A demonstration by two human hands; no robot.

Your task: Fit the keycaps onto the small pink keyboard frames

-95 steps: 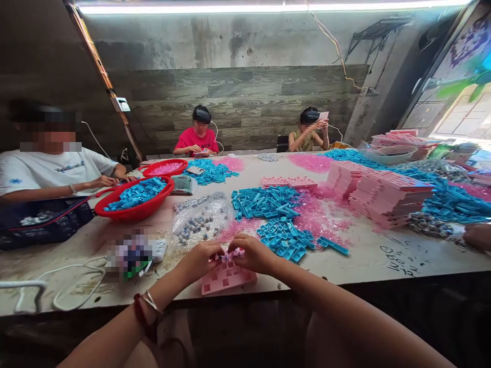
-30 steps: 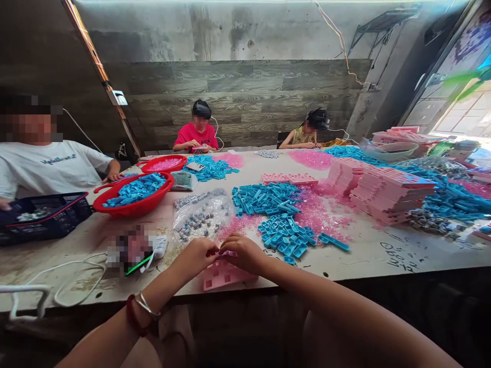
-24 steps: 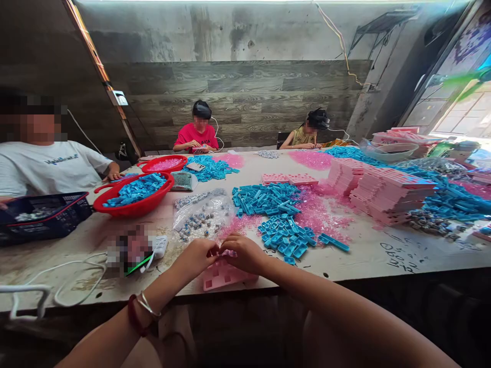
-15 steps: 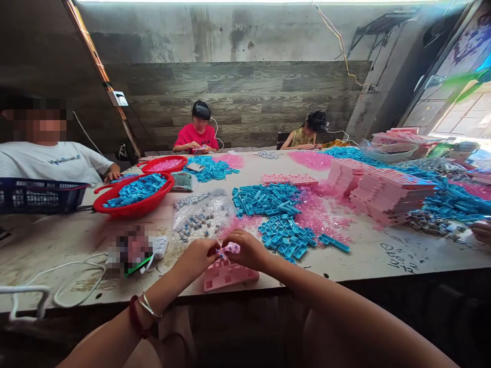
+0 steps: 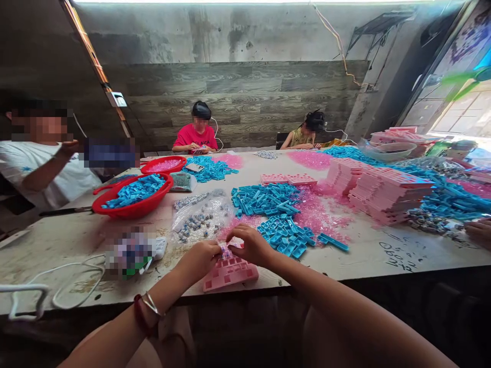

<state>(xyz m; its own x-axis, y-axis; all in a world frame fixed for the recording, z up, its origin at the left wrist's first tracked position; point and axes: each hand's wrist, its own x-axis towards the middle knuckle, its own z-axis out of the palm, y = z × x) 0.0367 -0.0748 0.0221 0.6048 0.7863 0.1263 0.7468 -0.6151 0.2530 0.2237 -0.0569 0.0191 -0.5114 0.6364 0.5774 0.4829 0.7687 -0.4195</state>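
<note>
A pink plastic panel with square openings (image 5: 232, 273) lies at the near table edge, its far end partly covered by my fingers. My left hand (image 5: 205, 258) is closed in a pinch at the panel's far left corner; whatever it grips is hidden. Over the far right side, my right hand (image 5: 251, 246) curves with thumb and forefinger apart, nothing visible between them. Small clear and bluish pieces show on the panel between the hands. Beyond them lie a clear bag of small metallic and blue parts (image 5: 199, 222) and a heap of blue plastic trays (image 5: 286, 235).
Pink clear bits (image 5: 322, 217) spread beside stacked pink panels (image 5: 387, 191). At left are a red basin of blue pieces (image 5: 132, 209), a white cable (image 5: 82, 263) and a power strip (image 5: 159, 248). Three people sit around the table; another person's hand (image 5: 477, 232) rests at right.
My right thumb and forefinger have spread slightly, while my left hand stays at the panel. The person at left has raised an arm, and the dark blue basket has moved back and right.
</note>
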